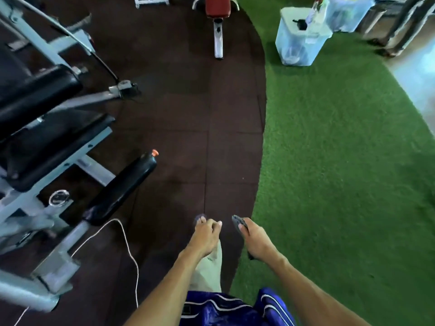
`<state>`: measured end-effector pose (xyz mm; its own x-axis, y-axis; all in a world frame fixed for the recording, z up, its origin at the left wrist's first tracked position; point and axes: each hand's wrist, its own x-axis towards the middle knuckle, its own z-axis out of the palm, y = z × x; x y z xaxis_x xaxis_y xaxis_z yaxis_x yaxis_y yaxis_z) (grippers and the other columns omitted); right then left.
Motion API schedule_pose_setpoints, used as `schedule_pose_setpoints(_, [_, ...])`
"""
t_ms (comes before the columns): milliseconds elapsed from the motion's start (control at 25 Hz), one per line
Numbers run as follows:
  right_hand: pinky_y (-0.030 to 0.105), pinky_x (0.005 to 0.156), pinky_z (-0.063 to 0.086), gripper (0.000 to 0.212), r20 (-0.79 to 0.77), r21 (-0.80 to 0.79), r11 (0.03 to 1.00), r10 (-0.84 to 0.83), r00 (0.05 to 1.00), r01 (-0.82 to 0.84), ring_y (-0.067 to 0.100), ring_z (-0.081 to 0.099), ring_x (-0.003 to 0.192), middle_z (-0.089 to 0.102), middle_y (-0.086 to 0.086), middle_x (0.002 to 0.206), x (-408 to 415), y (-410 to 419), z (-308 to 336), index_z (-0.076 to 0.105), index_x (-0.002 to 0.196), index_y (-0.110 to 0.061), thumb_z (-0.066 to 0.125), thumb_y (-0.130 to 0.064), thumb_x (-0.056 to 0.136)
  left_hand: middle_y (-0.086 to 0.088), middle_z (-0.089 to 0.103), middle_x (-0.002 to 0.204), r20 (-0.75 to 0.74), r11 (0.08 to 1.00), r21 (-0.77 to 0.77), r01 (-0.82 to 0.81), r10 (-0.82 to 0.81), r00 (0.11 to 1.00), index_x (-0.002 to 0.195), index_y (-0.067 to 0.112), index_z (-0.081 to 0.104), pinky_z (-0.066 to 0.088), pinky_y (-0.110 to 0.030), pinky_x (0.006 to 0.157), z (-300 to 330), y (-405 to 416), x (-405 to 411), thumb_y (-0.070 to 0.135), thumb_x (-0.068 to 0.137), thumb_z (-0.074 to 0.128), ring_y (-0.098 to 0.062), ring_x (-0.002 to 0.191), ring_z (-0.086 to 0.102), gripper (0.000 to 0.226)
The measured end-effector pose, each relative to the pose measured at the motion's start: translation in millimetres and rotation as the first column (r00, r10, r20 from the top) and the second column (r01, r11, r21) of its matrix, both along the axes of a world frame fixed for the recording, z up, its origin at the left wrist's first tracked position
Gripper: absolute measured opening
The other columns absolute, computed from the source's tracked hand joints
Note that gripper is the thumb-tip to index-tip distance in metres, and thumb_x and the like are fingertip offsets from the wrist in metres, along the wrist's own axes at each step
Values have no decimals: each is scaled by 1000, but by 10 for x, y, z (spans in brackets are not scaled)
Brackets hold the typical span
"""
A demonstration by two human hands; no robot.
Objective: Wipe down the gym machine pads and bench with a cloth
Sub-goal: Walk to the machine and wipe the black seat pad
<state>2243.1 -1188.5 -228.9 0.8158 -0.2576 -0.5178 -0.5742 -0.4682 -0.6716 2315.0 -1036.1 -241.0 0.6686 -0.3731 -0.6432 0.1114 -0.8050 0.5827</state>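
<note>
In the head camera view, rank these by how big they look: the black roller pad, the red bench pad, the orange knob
1. black roller pad
2. red bench pad, cut off by the top edge and farther away, so its true size is unsure
3. orange knob

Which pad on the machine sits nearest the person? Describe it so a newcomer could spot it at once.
Start at the pale-framed machine on the left, standing on the dark floor tiles. Its nearest pad is the long black roller pad, angled out toward the floor's middle. Unlike the flat seat pads behind it, it is cylindrical and tipped with an orange knob.
</note>
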Motion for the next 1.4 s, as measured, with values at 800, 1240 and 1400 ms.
schedule_pose_setpoints(800, [20, 70, 47, 29, -19, -41, 915, 401, 916, -401, 16, 63, 83, 69, 8, 110, 7643, -1201, 58, 55, 127, -14, 40, -23, 104, -12, 66, 111, 10, 899, -13, -439, 439, 898, 110, 8, 60, 46, -40, 96, 21, -965, 7002, 41, 103, 34, -29, 108, 61, 42])
schedule_pose_setpoints(1240, [19, 59, 39, 32, -47, -69, 661, 746, 664, -747, 22, 65, 88, 68, 3, 114, 10828, -142, 86, 55, 132, -20, 40, -23, 103, -15, 61, 124, -41, 540, -29, -841, 840, 541, 126, 5, 54, 43, -39, 102, -17, -77, 9300, 36, 104, 13, -31, 118, 58, 57])
schedule_pose_setpoints(1400, [21, 72, 35, 32, -74, -68, 563, 820, 567, -823, 21, 64, 104, 68, 5, 120, 11709, 887, -22, 55, 132, -19, 41, -24, 103, -9, 68, 111, -47, 446, -21, -895, 893, 447, 112, 11, 60, 51, -38, 98, -86, 834, 9964, 42, 103, 32, -22, 105, 64, 42])
